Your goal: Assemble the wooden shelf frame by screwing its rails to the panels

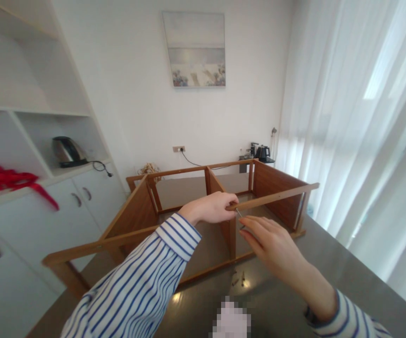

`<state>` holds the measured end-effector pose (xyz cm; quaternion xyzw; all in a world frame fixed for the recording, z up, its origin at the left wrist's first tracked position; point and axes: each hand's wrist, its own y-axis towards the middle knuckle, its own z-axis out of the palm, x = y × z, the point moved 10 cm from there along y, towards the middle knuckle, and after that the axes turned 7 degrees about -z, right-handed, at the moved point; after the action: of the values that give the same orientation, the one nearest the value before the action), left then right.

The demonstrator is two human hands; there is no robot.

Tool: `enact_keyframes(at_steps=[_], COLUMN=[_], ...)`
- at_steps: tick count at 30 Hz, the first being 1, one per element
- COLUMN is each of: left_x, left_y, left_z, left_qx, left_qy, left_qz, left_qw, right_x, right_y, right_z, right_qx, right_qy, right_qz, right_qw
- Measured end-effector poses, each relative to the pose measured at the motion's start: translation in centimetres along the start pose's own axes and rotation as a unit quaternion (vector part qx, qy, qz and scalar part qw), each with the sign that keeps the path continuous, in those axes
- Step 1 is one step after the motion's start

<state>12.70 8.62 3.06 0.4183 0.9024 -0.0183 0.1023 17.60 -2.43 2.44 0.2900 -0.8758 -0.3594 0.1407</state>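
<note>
a wooden frame with upright boards between its rails lies on the dark table, in front of the person. the left hand grips its near upper rail where the middle board meets it, fingers curled round the wood. the right hand, just beside it, pinches a thin metal tool between thumb and fingers, the tool's upper end at the underside of that rail; whether it sits in a screw is too small to tell. a few small screws lie on the table nearer the person. to the left, a kettle and red cloth rest on a white cabinet; at right hangs a sheer curtain.
</note>
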Motion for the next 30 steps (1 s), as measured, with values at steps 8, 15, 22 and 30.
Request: enact_keyframes(at_steps=[8, 15, 22, 30], left_x=[-0.1, -0.2, -0.2, -0.4], left_y=[0.0, -0.1, -0.2, -0.3], left_z=[0.0, 0.1, 0.1, 0.0], left_qx=[-0.003, -0.007, -0.003, -0.004], left_qy=[-0.005, 0.003, 0.004, 0.006], left_qz=[0.013, 0.021, 0.021, 0.014], left_qw=[1.0, 1.0, 1.0, 1.0], right_x=[0.7, 0.8, 0.0, -2.2], right_y=[0.4, 0.2, 0.1, -0.6], right_z=[-0.2, -0.4, -0.3, 0.3], right_qx=[-0.005, -0.045, -0.079, -0.107], right_qy=[-0.075, -0.066, 0.0, 0.136], right_qz=[-0.042, -0.052, 0.0, 0.15], right_qw=[0.996, 0.995, 0.997, 0.973])
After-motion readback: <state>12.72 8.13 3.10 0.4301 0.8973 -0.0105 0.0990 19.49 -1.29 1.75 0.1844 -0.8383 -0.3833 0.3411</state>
